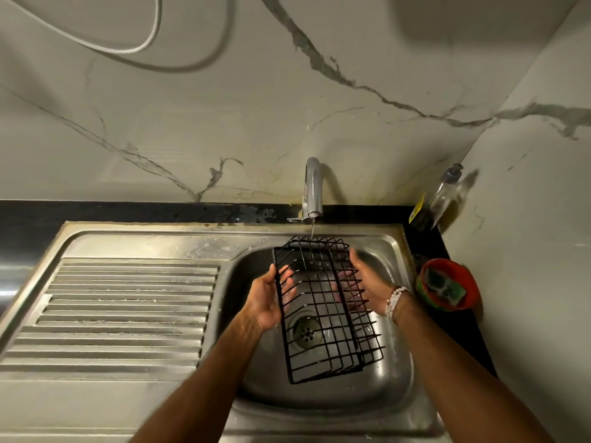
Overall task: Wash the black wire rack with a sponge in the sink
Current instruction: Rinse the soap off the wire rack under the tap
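The black wire rack hangs tilted over the steel sink basin, its far end under a thin stream of water from the tap. My left hand holds the rack's left edge, thumb on top and fingers beneath the wires. My right hand, with a bead bracelet at the wrist, supports the right side, fingers reaching under the grid. A green sponge lies in a red bowl on the dark counter to the right of the sink.
A ribbed steel draining board extends left of the basin. A clear soap bottle leans in the back right corner against the marble wall. The drain shows through the rack. A grey hose loops on the wall above.
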